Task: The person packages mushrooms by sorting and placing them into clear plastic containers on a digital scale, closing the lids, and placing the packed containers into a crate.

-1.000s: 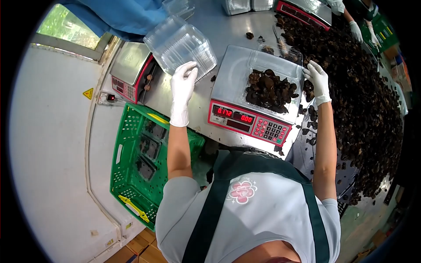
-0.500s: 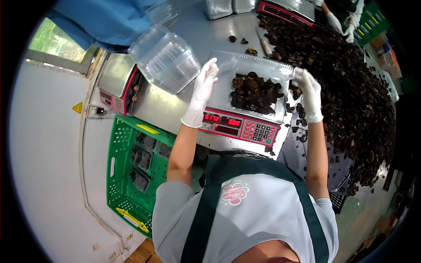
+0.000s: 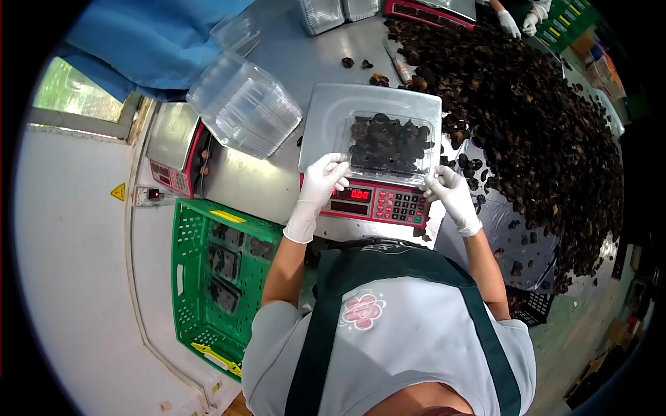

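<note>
A clear plastic clamshell box of dark wood ear mushrooms sits on the metal plate of a red digital scale, its lid down over them. My gloved left hand has its fingers curled at the box's near left corner. At the near right corner, my gloved right hand pinches the rim. Part of the scale's display is behind my left hand.
Nested clear boxes lie left of the scale, near a second scale. A green crate holds several filled boxes. A mushroom heap spreads to the right. Another person's gloved hands are at the far right.
The box's raised lid has come down over the mushrooms. Both hands have moved from the sides toward me, to the box's near corners.
</note>
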Tool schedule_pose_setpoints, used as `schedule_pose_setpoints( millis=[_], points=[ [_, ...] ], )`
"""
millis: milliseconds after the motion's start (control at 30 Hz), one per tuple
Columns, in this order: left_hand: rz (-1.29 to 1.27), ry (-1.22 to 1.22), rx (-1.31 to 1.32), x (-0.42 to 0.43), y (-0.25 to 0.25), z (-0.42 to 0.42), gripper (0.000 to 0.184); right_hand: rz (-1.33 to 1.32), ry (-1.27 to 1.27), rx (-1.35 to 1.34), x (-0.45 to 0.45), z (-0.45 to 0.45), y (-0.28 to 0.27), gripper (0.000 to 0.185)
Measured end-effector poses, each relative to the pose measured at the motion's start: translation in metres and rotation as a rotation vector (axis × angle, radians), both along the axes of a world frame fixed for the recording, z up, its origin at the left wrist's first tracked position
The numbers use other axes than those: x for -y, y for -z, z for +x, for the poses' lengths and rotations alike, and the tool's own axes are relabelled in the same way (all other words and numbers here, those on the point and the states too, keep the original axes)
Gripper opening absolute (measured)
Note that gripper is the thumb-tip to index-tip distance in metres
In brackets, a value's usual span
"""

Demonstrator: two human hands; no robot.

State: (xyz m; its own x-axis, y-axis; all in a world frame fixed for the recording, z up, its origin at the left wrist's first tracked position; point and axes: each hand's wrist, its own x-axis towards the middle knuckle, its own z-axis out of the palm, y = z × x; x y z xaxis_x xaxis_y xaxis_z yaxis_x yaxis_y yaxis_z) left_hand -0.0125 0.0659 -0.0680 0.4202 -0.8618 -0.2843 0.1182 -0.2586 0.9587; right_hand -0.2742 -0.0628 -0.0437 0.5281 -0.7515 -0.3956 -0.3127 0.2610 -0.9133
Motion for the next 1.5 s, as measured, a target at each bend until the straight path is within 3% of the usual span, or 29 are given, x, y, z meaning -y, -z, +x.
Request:
schedule_pose_setpoints(
  millis=[67, 367, 433, 533, 567, 633, 667, 733, 900, 1167, 1233, 1267, 1300, 1367, 1400, 1433, 1467, 1500],
  points=[
    [-0.026, 0.006, -0.076, 0.001, -0.002, -0.002, 0.020, 0.116, 0.037, 0.133, 0.000, 0.003, -0.005, 0.017],
    [-0.042, -0.047, 0.088, -0.011, 0.008, -0.013, 0.020, -0.035, 0.025, 0.199, -0.011, -0.003, 0.017, 0.010],
    [-0.066, -0.030, 0.056, -0.019, 0.006, -0.009, 0.026, -0.360, -0.024, 0.168, -0.017, -0.005, 0.011, 0.012],
    [-0.061, 0.183, 0.163, -0.032, -0.019, -0.008, 0.045, -0.916, -0.110, 0.122, -0.014, -0.011, 0.005, 0.018],
    [0.043, 0.180, 0.369, -0.034, -0.035, -0.017, 0.044, -1.052, -0.154, 0.117, -0.011, -0.011, 0.000, 0.021],
    [-0.381, 0.072, 0.752, -0.030, -0.015, -0.015, 0.042, -1.314, -0.199, 0.117, -0.010, -0.004, -0.012, 0.029],
    [-0.407, -0.019, 0.942, -0.035, -0.012, -0.017, 0.037, -1.421, -0.199, 0.127, -0.008, -0.002, -0.011, 0.030],
    [-0.452, -0.064, 1.002, -0.043, -0.001, -0.012, 0.034, -1.584, -0.191, 0.145, -0.010, 0.003, -0.011, 0.031],
    [-0.607, -0.227, 1.130, -0.067, 0.006, -0.012, 0.031, -1.665, -0.236, 0.198, -0.023, 0.013, -0.016, 0.030],
    [-0.609, -0.332, 1.112, -0.110, 0.000, -0.010, 0.033, -1.681, -0.268, 0.269, -0.047, 0.031, -0.025, 0.032],
    [-0.542, -0.323, 1.212, -0.120, -0.012, -0.010, 0.038, -1.663, -0.285, 0.283, -0.047, 0.036, -0.015, 0.029],
    [-0.532, -0.391, 1.160, -0.120, -0.011, -0.012, 0.038, -1.562, -0.285, 0.275, -0.050, 0.039, -0.011, 0.028],
    [-0.655, -0.466, 0.607, -0.119, -0.017, -0.026, 0.037, -1.414, -0.314, 0.293, -0.056, 0.044, -0.016, 0.027],
    [-0.583, -0.341, -0.524, -0.125, -0.026, -0.022, 0.036, -1.078, -0.364, 0.328, -0.070, 0.051, -0.008, 0.025],
    [-0.535, -0.347, -0.312, -0.132, -0.023, -0.028, 0.037, -0.869, -0.451, 0.310, -0.073, 0.047, 0.008, 0.021],
    [-0.602, -0.339, -0.330, -0.133, -0.002, -0.038, 0.036, -0.682, -0.468, 0.317, -0.089, 0.053, 0.004, 0.021],
    [-0.669, -0.328, -0.349, -0.134, 0.020, -0.048, 0.036, -0.497, -0.465, 0.316, -0.105, 0.060, -0.001, 0.021],
    [-0.873, -0.282, -0.598, -0.137, 0.050, -0.055, 0.034, -0.389, -0.493, 0.318, -0.116, 0.065, 0.001, 0.021]
  ],
)
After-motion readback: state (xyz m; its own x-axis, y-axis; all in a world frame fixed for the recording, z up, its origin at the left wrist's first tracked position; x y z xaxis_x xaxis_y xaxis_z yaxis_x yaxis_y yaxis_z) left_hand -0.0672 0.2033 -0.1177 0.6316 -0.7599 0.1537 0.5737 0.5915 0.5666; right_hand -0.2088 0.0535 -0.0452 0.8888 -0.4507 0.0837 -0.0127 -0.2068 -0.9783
